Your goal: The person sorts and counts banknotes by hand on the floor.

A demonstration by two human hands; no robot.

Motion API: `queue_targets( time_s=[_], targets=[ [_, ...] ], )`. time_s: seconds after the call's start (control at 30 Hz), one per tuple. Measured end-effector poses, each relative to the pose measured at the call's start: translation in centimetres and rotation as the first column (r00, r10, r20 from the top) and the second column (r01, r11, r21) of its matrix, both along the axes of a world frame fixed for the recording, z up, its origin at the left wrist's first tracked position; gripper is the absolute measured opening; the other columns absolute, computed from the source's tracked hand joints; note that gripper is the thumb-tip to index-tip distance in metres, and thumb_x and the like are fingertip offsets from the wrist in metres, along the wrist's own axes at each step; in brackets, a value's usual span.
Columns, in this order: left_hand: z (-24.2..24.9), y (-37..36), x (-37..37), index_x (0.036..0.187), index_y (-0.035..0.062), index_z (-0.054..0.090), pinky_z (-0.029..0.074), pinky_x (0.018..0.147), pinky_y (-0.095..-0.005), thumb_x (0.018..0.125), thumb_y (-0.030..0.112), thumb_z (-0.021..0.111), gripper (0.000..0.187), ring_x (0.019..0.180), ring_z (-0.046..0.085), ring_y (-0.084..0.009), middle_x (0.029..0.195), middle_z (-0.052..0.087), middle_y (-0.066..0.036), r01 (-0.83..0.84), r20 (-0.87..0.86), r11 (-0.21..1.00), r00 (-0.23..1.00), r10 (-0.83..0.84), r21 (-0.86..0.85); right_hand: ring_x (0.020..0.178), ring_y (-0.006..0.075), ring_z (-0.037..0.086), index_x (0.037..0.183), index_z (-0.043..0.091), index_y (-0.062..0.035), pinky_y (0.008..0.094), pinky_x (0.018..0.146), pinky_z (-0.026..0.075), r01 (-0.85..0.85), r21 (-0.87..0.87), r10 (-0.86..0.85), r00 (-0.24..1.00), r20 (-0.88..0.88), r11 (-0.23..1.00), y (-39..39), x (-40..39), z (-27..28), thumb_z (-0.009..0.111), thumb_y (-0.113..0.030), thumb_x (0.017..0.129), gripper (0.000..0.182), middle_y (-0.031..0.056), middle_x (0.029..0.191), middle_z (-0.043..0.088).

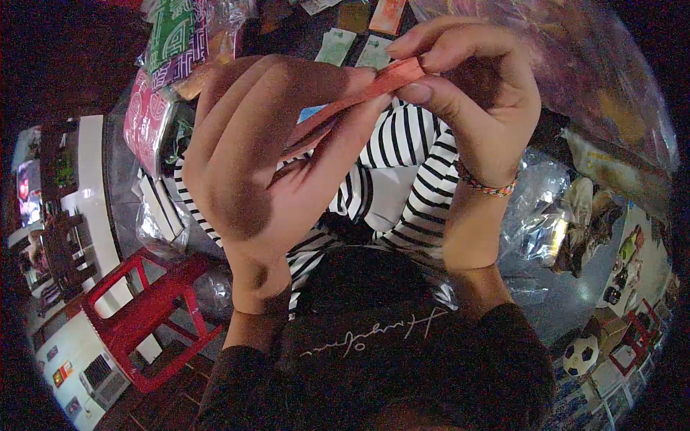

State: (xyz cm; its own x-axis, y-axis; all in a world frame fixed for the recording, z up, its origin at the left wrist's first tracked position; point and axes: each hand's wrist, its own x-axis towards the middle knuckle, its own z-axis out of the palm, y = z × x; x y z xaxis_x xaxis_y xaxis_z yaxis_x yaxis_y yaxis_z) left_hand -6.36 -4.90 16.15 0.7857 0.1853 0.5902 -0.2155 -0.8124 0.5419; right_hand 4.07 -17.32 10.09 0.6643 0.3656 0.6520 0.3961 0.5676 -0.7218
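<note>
Between my hands, close to the camera, is a narrow folded strip of orange-red paper (394, 76). My left hand (248, 144) pinches it between thumb and fingers, and part of the strip runs back into that palm. At the other end, my right hand (496, 86) grips the tip with thumb and forefinger; a braided, colourful bracelet circles that wrist. Beyond the hands lie green printed paper notes (336, 47) and an orange note (388, 16). Black-and-white striped cloth (424, 136) covers the legs below.
Plastic-wrapped green printed paper (171, 32) and a pink pack (149, 118) lie at upper left. A red plastic stool (154, 309) stands at lower left. Clear plastic sheeting (596, 65) spreads over the upper right. Farther off at lower right is a football (580, 355).
</note>
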Motion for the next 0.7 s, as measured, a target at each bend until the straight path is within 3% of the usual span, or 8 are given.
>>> queue_targets(
  time_s=[0.1, 0.3, 0.4, 0.5, 0.7],
  targets=[
    [-0.66, -0.26, 0.14, 0.082, -0.0025, 0.061, 0.052, 0.07, -0.0263, 0.065, -0.006, 0.07, 0.02, 0.074, 0.061, -0.0151, 0.081, 0.064, -0.01, -0.016, 0.034, 0.996, 0.999, 0.019, -0.088, 0.088, 0.0239, 0.057, 0.088, 0.05, 0.0004, 0.0314, 0.079, 0.047, -0.006, -0.004, 0.006, 1.0, 0.017, 1.0, -0.02, 0.15, -0.04, 0.066, 0.007, 0.068, 0.027, 0.0187, 0.091, 0.057],
    [-0.19, 0.05, 0.06, 0.082, -0.0025, 0.062, 0.052, 0.069, -0.0254, 0.066, -0.006, 0.071, 0.019, 0.073, 0.061, -0.0141, 0.08, 0.065, -0.009, -0.007, 0.015, 1.0, 1.0, 0.007, 0.002, 0.088, 0.0234, 0.057, 0.088, 0.05, 0.0004, 0.0316, 0.079, 0.046, -0.011, -0.023, 0.011, 1.0, -0.004, 1.0, -0.04, -0.1, 0.04, 0.066, 0.006, 0.068, 0.026, 0.0193, 0.092, 0.058],
    [-0.61, -0.16, 0.11, 0.081, -0.0024, 0.063, 0.052, 0.067, -0.0249, 0.065, -0.004, 0.072, 0.018, 0.072, 0.061, -0.0133, 0.079, 0.065, -0.009, -0.022, 0.035, 0.997, 0.999, 0.024, -0.073, 0.088, 0.0234, 0.057, 0.088, 0.05, 0.0003, 0.0317, 0.079, 0.046, 0.003, -0.042, -0.003, 1.0, -0.015, 0.999, -0.1, -0.16, 0.15, 0.066, 0.006, 0.068, 0.026, 0.0193, 0.092, 0.058],
    [-0.34, 0.08, 0.18, 0.081, -0.0022, 0.063, 0.052, 0.065, -0.0247, 0.065, -0.004, 0.072, 0.018, 0.072, 0.061, -0.0127, 0.078, 0.065, -0.009, -0.016, 0.024, 1.0, 1.0, 0.016, 0.016, 0.088, 0.0235, 0.057, 0.087, 0.05, 0.0004, 0.0317, 0.079, 0.047, 0.006, -0.043, -0.006, 1.0, 0.001, 0.999, -0.08, -0.06, 0.11, 0.066, 0.006, 0.067, 0.026, 0.0192, 0.091, 0.058],
    [-0.47, 0.05, 0.17, 0.083, -0.003, 0.063, 0.052, 0.067, -0.026, 0.065, -0.004, 0.072, 0.021, 0.073, 0.061, -0.0135, 0.078, 0.065, -0.01, 0.004, 0.016, 1.0, 1.0, -0.003, -0.019, 0.088, 0.0244, 0.057, 0.087, 0.05, 0.0008, 0.0317, 0.079, 0.046, 0.014, -0.066, -0.013, 1.0, 0.014, 0.998, -0.39, 0.06, 0.2, 0.066, 0.006, 0.067, 0.026, 0.0191, 0.091, 0.058]
  ],
)
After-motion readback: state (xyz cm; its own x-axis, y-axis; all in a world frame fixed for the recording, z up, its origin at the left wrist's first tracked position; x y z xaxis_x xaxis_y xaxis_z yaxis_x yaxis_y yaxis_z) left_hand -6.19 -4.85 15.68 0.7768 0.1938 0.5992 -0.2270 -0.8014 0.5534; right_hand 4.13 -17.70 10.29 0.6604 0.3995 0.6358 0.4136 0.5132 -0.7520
